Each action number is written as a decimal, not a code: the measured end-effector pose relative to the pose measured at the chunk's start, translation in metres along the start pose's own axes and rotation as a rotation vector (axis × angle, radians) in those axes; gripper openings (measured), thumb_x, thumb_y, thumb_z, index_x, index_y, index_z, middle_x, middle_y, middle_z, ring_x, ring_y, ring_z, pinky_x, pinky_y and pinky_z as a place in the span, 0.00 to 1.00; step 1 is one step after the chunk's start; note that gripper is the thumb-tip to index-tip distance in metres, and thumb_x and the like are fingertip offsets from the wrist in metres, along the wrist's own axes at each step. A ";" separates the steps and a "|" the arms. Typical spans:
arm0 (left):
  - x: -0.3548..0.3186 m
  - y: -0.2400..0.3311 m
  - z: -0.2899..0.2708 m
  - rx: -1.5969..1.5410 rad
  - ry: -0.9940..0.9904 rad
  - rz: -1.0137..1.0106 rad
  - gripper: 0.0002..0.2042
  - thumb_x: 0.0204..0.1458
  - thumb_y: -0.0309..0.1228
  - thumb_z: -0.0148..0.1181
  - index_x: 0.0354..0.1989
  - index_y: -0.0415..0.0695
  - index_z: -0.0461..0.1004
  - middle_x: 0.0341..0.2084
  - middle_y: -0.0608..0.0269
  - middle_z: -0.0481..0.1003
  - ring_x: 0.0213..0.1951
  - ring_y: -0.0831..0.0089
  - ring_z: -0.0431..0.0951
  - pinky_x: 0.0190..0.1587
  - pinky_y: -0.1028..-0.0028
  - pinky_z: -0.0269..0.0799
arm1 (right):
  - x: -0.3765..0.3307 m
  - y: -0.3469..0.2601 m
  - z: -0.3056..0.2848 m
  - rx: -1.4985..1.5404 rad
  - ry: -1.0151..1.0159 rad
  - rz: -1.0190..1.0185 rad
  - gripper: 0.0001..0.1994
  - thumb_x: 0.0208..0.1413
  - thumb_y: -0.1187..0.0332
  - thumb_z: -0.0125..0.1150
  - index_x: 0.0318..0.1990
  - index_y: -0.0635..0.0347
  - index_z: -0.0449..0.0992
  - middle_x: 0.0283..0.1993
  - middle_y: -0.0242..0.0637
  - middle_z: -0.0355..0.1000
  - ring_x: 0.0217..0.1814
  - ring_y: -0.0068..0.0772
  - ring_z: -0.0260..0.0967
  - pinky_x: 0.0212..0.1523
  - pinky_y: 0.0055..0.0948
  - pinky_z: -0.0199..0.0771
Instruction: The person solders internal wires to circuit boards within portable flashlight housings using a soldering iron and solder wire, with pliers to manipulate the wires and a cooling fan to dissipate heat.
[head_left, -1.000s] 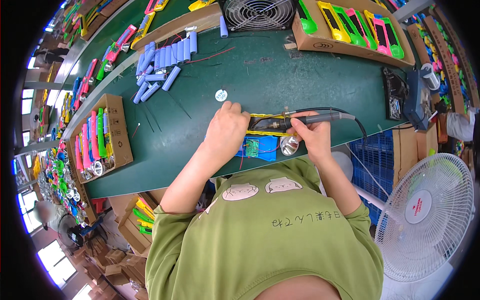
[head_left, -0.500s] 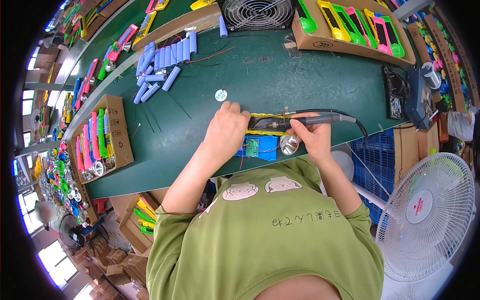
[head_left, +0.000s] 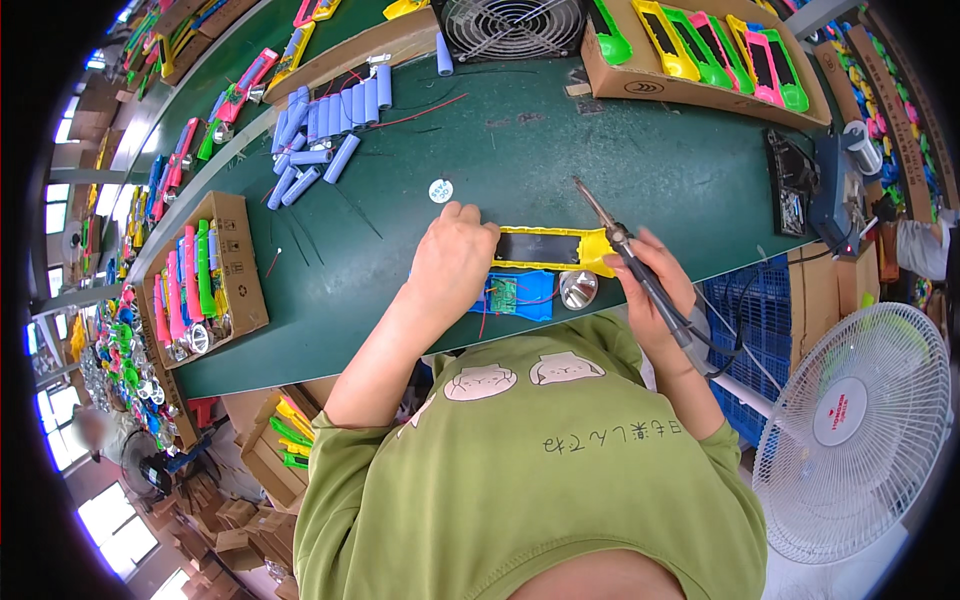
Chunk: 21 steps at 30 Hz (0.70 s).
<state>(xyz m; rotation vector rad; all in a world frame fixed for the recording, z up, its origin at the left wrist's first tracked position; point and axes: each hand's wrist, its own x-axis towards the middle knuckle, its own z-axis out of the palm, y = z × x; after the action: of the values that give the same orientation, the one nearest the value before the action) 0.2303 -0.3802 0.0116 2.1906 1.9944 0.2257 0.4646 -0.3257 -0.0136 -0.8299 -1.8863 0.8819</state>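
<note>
My right hand (head_left: pixel 657 283) is closed around a soldering iron (head_left: pixel 598 207), whose bare tip points up and left above the table. My left hand (head_left: pixel 455 252) is closed at the left end of a yellow plastic lamp housing (head_left: pixel 603 250) with a dark panel; its fingertips are partly hidden. Just below lies a blue housing (head_left: pixel 536 307) with a green circuit board (head_left: pixel 502 294) and thin red wires. A round silver reflector (head_left: pixel 578 289) sits at that housing's right end.
Blue cylindrical batteries (head_left: pixel 345 108) with wires lie at the far left, near a round white sticker (head_left: pixel 441 190). Cartons of coloured housings (head_left: pixel 712 98) (head_left: pixel 240 262) stand far right and left. A boxed fan (head_left: pixel 513 25) is at the back, a solder spool (head_left: pixel 861 150) right.
The soldering iron has swung from lying level over the yellow housing to a slant, tip up and left. My right hand has moved right and turned; my left hand stays put.
</note>
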 end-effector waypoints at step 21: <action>-0.013 0.026 -0.041 -0.112 0.050 0.261 0.10 0.36 0.25 0.56 0.30 0.40 0.76 0.27 0.60 0.70 0.35 0.64 0.69 0.38 0.69 0.65 | -0.006 0.018 -0.004 -0.020 -0.164 0.116 0.26 0.42 0.73 0.65 0.50 0.57 0.62 0.46 0.32 0.73 0.55 0.33 0.65 0.66 0.46 0.39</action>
<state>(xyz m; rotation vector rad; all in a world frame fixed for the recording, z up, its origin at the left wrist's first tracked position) 0.2447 -0.3944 0.0574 2.3886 1.6695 0.4189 0.4745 -0.3203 -0.0296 -0.9104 -2.0065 1.0308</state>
